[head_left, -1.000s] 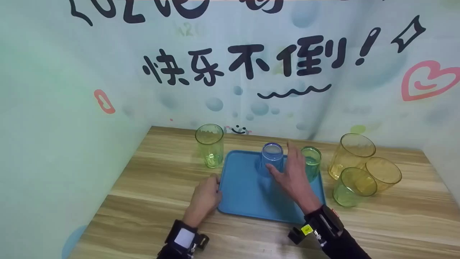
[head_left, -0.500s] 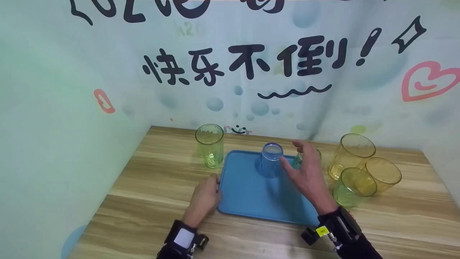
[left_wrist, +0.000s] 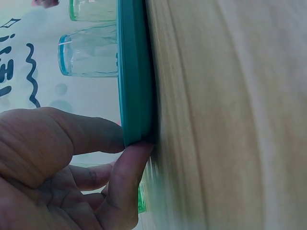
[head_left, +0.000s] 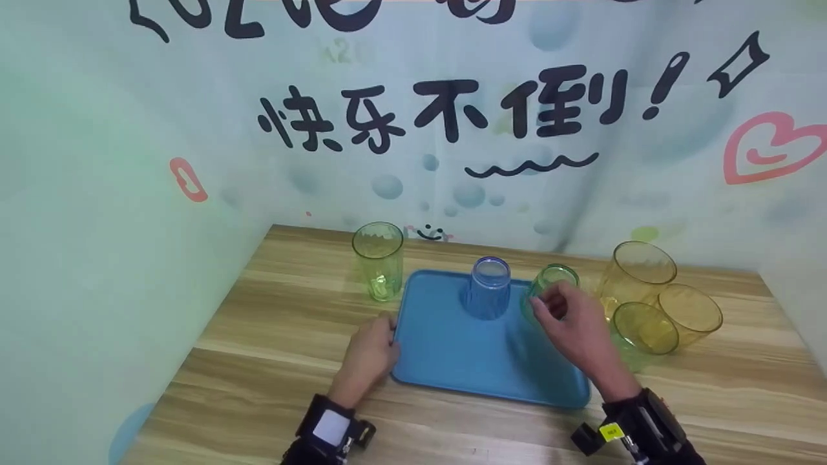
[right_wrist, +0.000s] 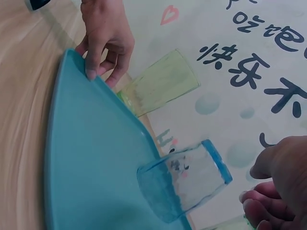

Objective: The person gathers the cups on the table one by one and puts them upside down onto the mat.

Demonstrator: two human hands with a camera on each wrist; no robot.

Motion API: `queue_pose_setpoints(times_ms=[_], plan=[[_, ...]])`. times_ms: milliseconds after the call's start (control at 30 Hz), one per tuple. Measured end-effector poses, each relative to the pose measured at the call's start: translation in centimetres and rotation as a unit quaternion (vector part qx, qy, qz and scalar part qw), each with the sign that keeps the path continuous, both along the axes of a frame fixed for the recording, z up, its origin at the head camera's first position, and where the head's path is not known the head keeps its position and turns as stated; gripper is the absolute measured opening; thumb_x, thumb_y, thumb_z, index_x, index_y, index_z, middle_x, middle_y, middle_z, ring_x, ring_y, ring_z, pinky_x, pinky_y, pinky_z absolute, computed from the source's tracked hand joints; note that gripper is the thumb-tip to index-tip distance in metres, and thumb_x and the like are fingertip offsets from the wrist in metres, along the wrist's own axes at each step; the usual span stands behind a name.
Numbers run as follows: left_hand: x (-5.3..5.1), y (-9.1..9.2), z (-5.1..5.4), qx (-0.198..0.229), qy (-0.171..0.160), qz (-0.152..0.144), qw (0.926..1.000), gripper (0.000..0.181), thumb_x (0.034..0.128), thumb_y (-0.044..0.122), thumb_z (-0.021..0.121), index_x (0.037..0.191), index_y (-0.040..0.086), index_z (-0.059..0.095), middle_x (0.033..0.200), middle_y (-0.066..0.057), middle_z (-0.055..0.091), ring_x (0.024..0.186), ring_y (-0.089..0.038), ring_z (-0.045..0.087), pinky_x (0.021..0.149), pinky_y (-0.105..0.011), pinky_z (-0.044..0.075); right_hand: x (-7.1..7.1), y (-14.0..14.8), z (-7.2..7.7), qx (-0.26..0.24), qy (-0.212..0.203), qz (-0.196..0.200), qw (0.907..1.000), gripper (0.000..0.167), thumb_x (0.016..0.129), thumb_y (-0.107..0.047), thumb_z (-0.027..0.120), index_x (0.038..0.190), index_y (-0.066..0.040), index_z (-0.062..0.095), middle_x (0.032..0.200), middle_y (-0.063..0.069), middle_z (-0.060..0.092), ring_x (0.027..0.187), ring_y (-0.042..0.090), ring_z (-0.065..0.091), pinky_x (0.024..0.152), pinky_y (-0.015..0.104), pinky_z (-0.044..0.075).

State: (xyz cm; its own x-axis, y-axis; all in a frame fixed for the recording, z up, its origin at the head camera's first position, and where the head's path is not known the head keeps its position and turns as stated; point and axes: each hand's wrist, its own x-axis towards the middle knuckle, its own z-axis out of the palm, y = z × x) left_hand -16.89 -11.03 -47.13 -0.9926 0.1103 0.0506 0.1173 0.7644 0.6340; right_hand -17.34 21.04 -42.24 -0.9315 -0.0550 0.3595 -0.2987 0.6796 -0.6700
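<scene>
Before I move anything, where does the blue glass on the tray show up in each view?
Head: blue glass just right of and below centre.
Left wrist: blue glass upper left, appearing sideways.
Right wrist: blue glass lower half, just right of centre.
Shared landmark: the left hand pinching the edge of the blue tray.

Moved right hand (head_left: 578,332) farther right, away from blue cup (head_left: 489,292), to near side of small green cup (head_left: 558,276). Curled fingers (right_wrist: 268,206) in more. Uncovered green cup's top again, plus near right corner of tray (head_left: 549,386). Covered more of yellow-green cup (head_left: 646,332).
</scene>
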Motion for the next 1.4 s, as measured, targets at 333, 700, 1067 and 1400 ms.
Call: queue_pose_setpoints(times_ms=[333, 700, 1067, 1400], plan=[[0.1, 0.1, 0.1, 0.005, -0.007, 0.003, 1.0, 0.024, 0.0877, -0.004, 0.066, 0.111, -0.005, 0.059, 0.089, -0.01, 0.059, 0.084, -0.029, 0.061, 0.073, -0.045, 0.053, 0.9, 2.2, -1.7, 0.076, -0.074, 0.016, 0.9942, 0.014, 0.091, -0.01, 0.073, 0.082, -0.007, 0.063, 0.071, 0.0, 0.06, 0.064, 0.016, 0.055, 0.057, 0.032, 0.047], [0.3, 0.2, 0.6, -0.005, -0.002, 0.003, 1.0, 0.025, 0.0872, -0.005, 0.066, 0.112, -0.006, 0.06, 0.089, -0.011, 0.06, 0.083, -0.03, 0.062, 0.072, -0.045, 0.054, 2.4, 3.9, -3.1, 0.146, -0.127, 0.031, 0.9806, 0.028, 0.089, -0.013, 0.074, 0.069, -0.011, 0.055, 0.062, -0.003, 0.048, 0.057, 0.015, 0.047, 0.051, 0.032, 0.038], [0.0, 0.3, 0.4, 0.001, -0.015, 0.001, 0.9999, 0.024, 0.0876, -0.006, 0.064, 0.111, -0.007, 0.06, 0.086, -0.009, 0.058, 0.08, -0.027, 0.06, 0.067, -0.041, 0.053, 3.9, 5.0, -3.6, 0.199, -0.156, 0.015, 0.9674, 0.044, 0.089, -0.015, 0.071, 0.06, -0.016, 0.038, 0.06, -0.003, 0.037, 0.052, 0.014, 0.04, 0.049, 0.031, 0.03], [-0.1, 0.5, 0.5, -0.013, -0.047, 0.014, 0.9987, 0.026, 0.0895, -0.003, 0.067, 0.115, -0.005, 0.06, 0.091, -0.01, 0.06, 0.083, -0.026, 0.061, 0.07, -0.039, 0.054, 4.8, 5.5, -4.1, 0.237, -0.154, -0.013, 0.9591, 0.032, 0.092, -0.017, 0.07, 0.071, -0.01, 0.046, 0.057, 0.003, 0.044, 0.05, 0.019, 0.047, 0.045, 0.037, 0.04]])
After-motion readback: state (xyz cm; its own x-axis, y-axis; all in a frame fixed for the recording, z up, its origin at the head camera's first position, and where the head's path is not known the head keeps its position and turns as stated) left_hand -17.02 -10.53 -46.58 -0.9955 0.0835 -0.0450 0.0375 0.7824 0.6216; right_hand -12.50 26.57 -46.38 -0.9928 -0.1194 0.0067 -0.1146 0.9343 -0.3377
